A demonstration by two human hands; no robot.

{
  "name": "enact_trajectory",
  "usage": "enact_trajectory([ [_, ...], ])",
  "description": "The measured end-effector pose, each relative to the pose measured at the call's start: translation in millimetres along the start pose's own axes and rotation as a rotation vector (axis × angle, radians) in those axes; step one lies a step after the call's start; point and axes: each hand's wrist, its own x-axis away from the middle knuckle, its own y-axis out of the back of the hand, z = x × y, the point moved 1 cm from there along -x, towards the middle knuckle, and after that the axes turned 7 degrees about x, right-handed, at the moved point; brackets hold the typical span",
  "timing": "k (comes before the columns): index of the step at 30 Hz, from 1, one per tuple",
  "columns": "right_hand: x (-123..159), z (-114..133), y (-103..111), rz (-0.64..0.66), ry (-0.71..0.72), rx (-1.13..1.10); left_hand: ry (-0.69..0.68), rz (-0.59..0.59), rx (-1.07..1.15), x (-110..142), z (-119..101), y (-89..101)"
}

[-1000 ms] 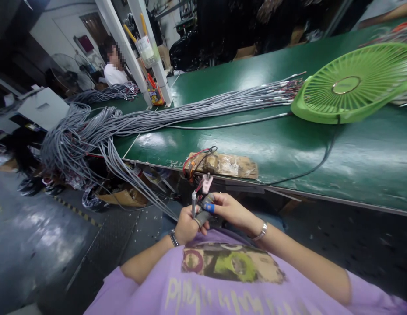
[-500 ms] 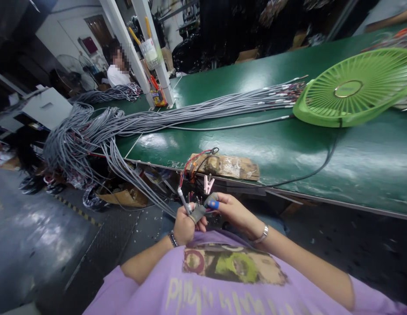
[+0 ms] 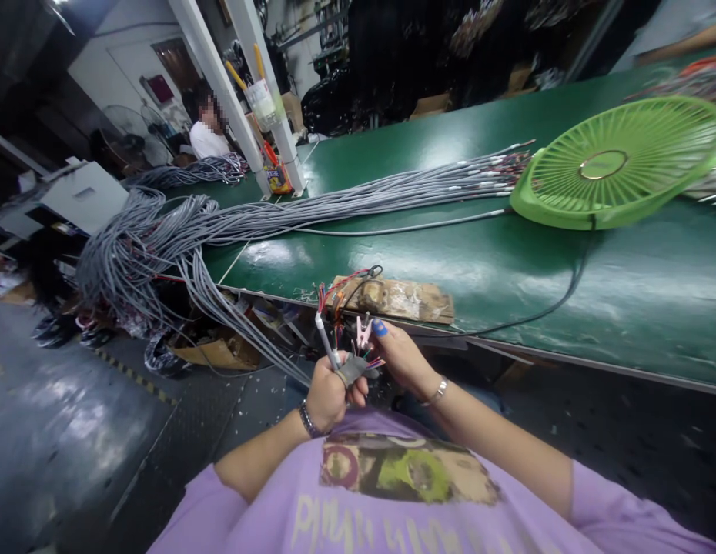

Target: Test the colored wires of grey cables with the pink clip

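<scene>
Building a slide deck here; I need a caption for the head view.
Left hand grips a grey cable; right hand beside a pink clip, near a green worktable.

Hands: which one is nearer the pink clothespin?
The right hand, marked by blue wrap, is at the pink clothespin; the left hand sits lower, gripping a grey cable.

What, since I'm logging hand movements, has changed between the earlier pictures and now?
The right hand has moved away from the left hand, forward to the pink clip; whether it grips the clip is unclear. The grey cable, upright a second ago, now leans left. The left hand still holds it; the wooden block and green fan stayed put.
</scene>
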Motion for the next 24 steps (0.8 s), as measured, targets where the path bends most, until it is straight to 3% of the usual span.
enact_trajectory([
  [6, -2.8, -4.7, -5.2, 0.09, -0.178, -0.304, 0.016, -0.005, 0.01, -3.3, 3.4, 0.0],
  [16, -3.0, -15.3, -1.4, 0.03, -0.264, -0.421, 0.039, -0.002, 0.032, 3.1, 2.5, 1.6],
  [24, -2.3, -12.5, 4.2, 0.137, -0.286, -0.41, 0.008, 0.019, 0.024, 9.9, 3.2, 9.7],
])
